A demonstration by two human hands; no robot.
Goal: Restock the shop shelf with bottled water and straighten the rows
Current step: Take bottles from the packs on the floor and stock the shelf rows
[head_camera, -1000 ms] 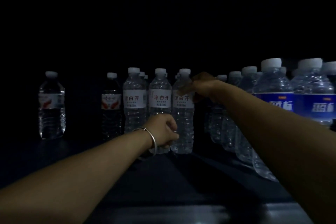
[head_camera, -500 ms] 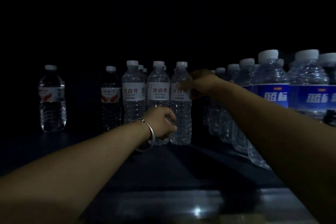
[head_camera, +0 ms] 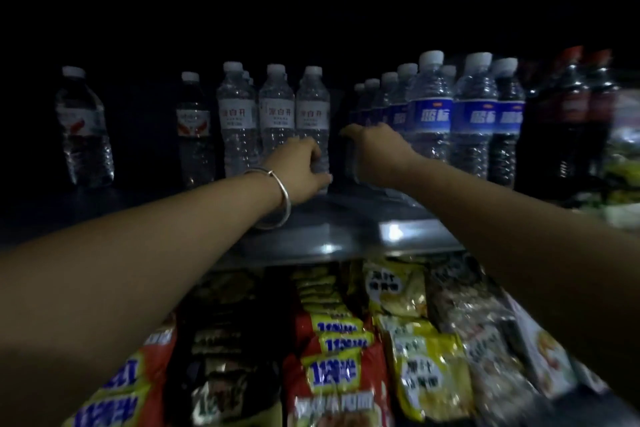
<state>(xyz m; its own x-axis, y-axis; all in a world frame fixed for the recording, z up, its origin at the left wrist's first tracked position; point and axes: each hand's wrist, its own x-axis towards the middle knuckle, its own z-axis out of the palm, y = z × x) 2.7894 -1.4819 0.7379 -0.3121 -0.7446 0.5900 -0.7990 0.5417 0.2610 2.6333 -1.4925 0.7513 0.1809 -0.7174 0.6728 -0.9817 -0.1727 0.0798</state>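
Observation:
Three clear water bottles with white labels stand in a row on the dark shelf (head_camera: 346, 218). My left hand (head_camera: 300, 168), with a silver bangle on the wrist, grips the lower body of the rightmost white-label bottle (head_camera: 313, 104). My right hand (head_camera: 375, 146) hangs in the dark gap between that bottle and the blue-label water bottles (head_camera: 431, 107), fingers bent down to the left. Whether it holds anything there is hidden in shadow. Several blue-label bottles run in rows toward the back.
A red-label bottle (head_camera: 192, 121) and a lone bottle (head_camera: 83, 128) stand at the left. Dark soda bottles (head_camera: 571, 107) stand at the far right. Below the shelf's metal lip (head_camera: 329, 246) lie snack packets (head_camera: 332, 367).
The view has pulled back and tipped down, showing the snack shelf below. My right hand has left the top of the rightmost white-label bottle and dropped into the gap to its right.

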